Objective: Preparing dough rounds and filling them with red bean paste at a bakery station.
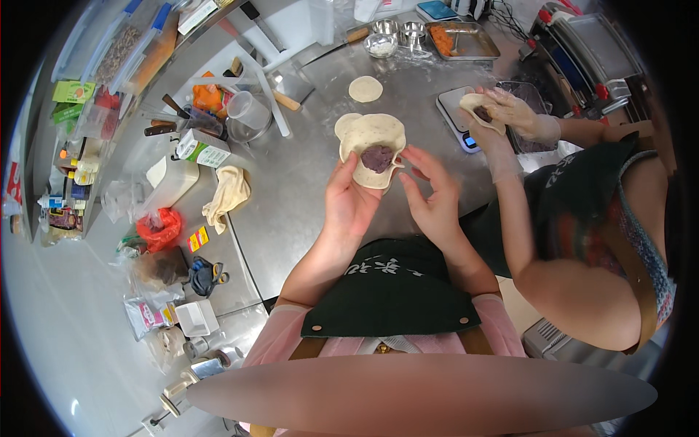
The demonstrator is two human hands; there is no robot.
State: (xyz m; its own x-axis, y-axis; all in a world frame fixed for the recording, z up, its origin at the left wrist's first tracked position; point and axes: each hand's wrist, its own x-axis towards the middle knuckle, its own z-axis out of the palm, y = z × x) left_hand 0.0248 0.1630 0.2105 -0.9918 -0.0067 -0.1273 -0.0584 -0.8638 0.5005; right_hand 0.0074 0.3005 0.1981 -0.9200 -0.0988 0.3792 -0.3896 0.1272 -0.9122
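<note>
A pale, speckled dough wrapper [373, 131] with a ball of purple-brown filling [378, 158] on it rests in my left hand [348, 191], whose thumb and fingers hold its near left edge. My right hand [437, 195] is at the wrapper's right edge, thumb and fingers apart. Whether its fingertips touch the dough, I cannot tell. Part of another dough piece [345, 124] shows at the wrapper's far left edge. Farther off, a flat dough round [365, 89] lies on the steel table [298, 175].
On my right, a co-worker's gloved hands [528, 120] hold a filled wrapper [480, 113] by a digital scale [457, 109]. A metal tray [473, 54] and steel bowls [386, 29] stand at the back. A cloth [226, 197] and a carton [204, 148] are on the left.
</note>
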